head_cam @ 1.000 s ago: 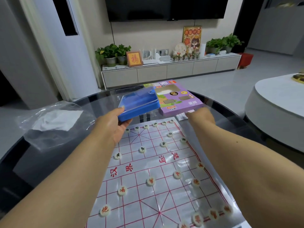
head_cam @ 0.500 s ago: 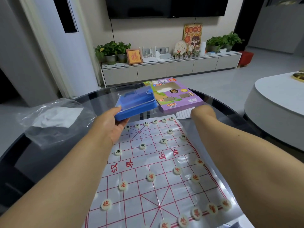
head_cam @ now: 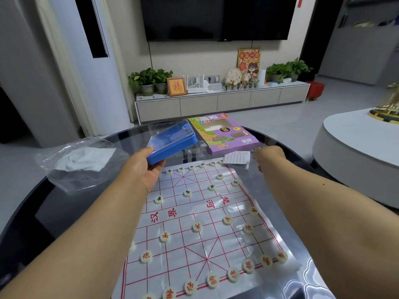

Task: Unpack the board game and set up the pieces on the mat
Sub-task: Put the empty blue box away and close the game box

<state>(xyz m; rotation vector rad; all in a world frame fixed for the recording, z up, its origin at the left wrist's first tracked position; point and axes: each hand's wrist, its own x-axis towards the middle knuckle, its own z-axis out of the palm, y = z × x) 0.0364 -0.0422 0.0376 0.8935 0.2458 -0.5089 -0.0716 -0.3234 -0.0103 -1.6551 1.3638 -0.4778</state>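
A white plastic mat (head_cam: 216,242) with a red grid lies on the dark round glass table (head_cam: 32,212). Several round cream pieces sit on it, red-lettered ones (head_cam: 233,275) along the near rows and dark-lettered ones (head_cam: 187,192) along the far rows. My left hand (head_cam: 144,169) holds a blue case with a clear lid (head_cam: 172,141), tilted above the mat's far left corner. My right hand (head_cam: 267,154) reaches to the mat's far right corner, beside a white paper slip (head_cam: 236,158) and the purple game box (head_cam: 226,134). Its fingers are hidden behind the hand.
A crumpled clear plastic bag (head_cam: 79,162) lies on the table to the left. A white round table (head_cam: 356,152) stands to the right. Beyond the glass table are a low cabinet (head_cam: 216,102) with plants and a wall television.
My right hand has slid to the right, uncovering the paper slip. My left hand keeps hold of the blue case, shifted slightly left.
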